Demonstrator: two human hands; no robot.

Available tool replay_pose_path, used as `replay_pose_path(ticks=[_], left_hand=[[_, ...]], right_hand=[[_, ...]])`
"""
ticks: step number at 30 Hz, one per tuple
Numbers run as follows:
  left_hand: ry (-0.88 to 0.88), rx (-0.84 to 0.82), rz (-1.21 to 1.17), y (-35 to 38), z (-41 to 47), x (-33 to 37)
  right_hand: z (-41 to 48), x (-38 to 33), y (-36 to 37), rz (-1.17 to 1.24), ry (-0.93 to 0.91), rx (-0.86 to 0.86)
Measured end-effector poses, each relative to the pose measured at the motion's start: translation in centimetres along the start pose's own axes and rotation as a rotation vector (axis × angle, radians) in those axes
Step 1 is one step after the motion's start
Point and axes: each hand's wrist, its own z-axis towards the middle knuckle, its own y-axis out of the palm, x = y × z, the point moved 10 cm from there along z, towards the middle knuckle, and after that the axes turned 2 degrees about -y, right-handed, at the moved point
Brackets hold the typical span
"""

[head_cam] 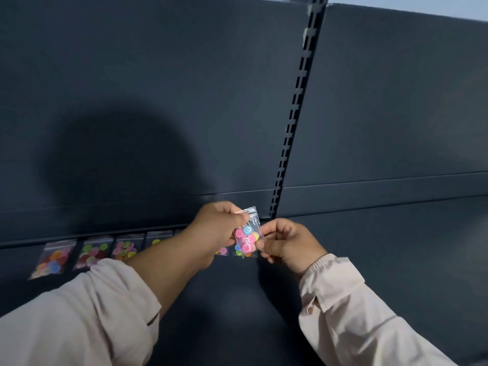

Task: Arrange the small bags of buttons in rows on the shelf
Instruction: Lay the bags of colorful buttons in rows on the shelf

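Your left hand (216,228) pinches the top seal of the small bag of buttons (247,235) and your right hand (287,244) pinches its lower edge, just below frame centre. The film is likely light, limp and slippery; hold the flat margins, not the loose buttons.

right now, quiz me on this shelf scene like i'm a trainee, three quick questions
1. True or false: the left hand and right hand both pinch one bag.
2. The row of bags on the shelf lies along: A the back panel, B the front edge, C the far right end.
3. Fill in: the topmost button in that bag is ___.
Key: 1 true; 2 A; 3 blue.
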Motion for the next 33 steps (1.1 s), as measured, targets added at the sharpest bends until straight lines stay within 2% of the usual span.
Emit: replay_pose_path(ticks=[2, 5, 6, 9, 12, 16, 20, 23, 26, 30, 33], left_hand=[[0.042, 0.007, 0.071, 0.3, 0.2, 0.1], [0.184, 0.047, 0.26, -0.1, 0.4, 0.7], [0.228, 0.06, 0.378, -0.4, 0.5, 0.6], [0.389, 0.076, 0.941, -0.2, 0.3, 0.2], [0.56, -0.044, 1.207, 1.7, -0.7, -1.2], [0.625, -0.19, 1.333, 4.0, -1.9, -3.3], [0.6, -0.231, 1.379, 4.6, -1.8, -4.4], [0.574, -0.241, 1.399, 4.7, -1.5, -5.0], [0.563, -0.239, 1.425, 4.8, -1.4, -5.0], [0.549, -0.24, 1.437, 4.8, -1.4, -4.9], [0.555, -0.232, 1.435, 4.8, -1.5, -4.8]], right_hand=[[0.1, 0.7, -1.0, 0.004, 0.041, 0.056], [0.2, 2.1, -3.8, -0.038, 0.1, 0.24], [0.4, 2.6, -4.8, -0.106, 0.116, 0.303], [0.8, 3.7, -6.6, -0.375, 0.168, 0.414], [1.1, 3.4, -6.5, -0.703, 0.169, 0.407], [0.7, 1.7, -5.3, -1.006, 0.073, 0.358], [0.3, 0.6, -4.6, -1.13, -0.108, 0.389], [0.1, 1.3, -2.4, -1.173, -0.289, 0.235], [0.2, 3.0, -1.4, -1.249, -0.32, 0.101], [0.5, 3.1, -0.9, -1.3, -0.283, 0.025], [0.7, 3.1, -0.8, -1.329, -0.312, 0.042]])
